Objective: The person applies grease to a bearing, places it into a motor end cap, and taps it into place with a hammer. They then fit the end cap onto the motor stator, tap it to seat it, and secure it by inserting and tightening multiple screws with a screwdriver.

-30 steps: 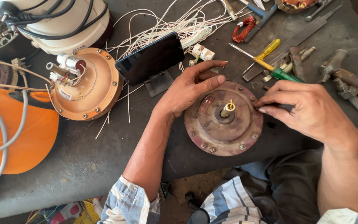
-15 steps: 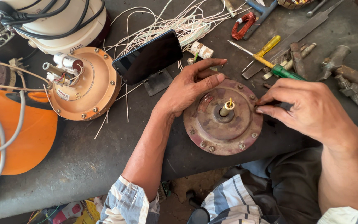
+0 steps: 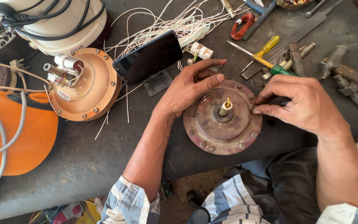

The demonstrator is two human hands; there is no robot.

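Head view. Round reddish-brown metal motor housing point(image 3: 222, 118) flat on grey workbench point(image 3: 83, 166), near front edge; short brass-tipped shaft point(image 3: 225, 108) upright at centre, long axis vertical, pointing toward camera. Left hand point(image 3: 189, 87) spread loosely over housing's upper-left rim, fingers open, gripping nothing. Right hand point(image 3: 301, 103) at right rim, thumb and forefinger pinched narrow against edge; anything pinched between them not discernible. Behind: dark phone on stand point(image 3: 148, 58), tan round motor cover point(image 3: 88, 85), green-and-yellow-handled screwdriver point(image 3: 266, 62), tangle of white wires point(image 3: 179, 25).
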